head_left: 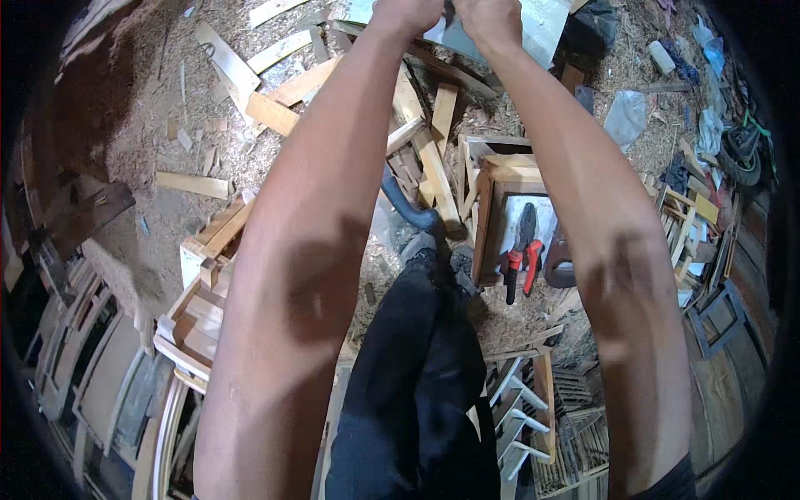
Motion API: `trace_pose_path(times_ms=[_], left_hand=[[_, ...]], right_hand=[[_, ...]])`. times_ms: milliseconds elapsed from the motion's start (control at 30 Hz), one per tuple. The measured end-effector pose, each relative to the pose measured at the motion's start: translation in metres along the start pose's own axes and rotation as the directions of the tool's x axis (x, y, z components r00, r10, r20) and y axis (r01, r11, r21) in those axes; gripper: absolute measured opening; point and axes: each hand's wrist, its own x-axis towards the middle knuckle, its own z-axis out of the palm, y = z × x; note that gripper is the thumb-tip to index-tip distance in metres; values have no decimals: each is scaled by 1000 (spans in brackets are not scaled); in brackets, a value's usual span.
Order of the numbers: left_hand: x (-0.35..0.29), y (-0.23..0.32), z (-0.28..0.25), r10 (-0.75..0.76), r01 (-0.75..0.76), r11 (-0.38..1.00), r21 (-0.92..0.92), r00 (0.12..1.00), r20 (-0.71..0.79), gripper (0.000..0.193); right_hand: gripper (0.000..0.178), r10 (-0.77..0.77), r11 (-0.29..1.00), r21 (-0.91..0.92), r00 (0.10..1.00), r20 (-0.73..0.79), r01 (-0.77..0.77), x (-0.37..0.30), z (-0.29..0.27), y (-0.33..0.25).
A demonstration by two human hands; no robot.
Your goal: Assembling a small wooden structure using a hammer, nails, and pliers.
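My left hand (407, 13) and my right hand (490, 20) reach forward to the top edge of the head view, close together. Both look closed, with their fingers partly cut off by the picture's edge. Behind and beside them lies a pale flat sheet (543, 32). A dark bit shows between the hands, too little to name. Whatever they grip is hidden. Below my right forearm, pliers with red handles (525, 250) rest on a wooden box frame (492, 196). A brown rounded handle-like piece (560, 265) lies next to them.
Wood offcuts (273, 114) and shavings cover the ground ahead. A dark blue curved piece (407, 204) lies by my shoes. Wooden frames (196, 321) stand at left; slatted wooden pieces (575, 425) are at lower right. Plastic bags (625, 117) and a wheel (740, 157) sit at far right.
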Motion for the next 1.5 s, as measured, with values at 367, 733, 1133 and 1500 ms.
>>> trace_pose_path(times_ms=[367,733,1133,1500], left_hand=[[-1,-19,-1,72,-75,997,-24,991,-114,37],[-7,-1,-10,-138,128,958,-257,990,-22,29],[11,9,17,-353,191,807,-559,915,-195,19],[-207,139,-85,-604,122,467,-876,767,-215,16]], right_hand=[[22,-48,994,97,997,58,42,11,3,-5],[27,-78,883,458,927,366,-106,34,0,19],[16,-100,759,629,923,371,-170,27,-11,21],[30,-160,852,523,934,319,-33,-200,-115,-96]])
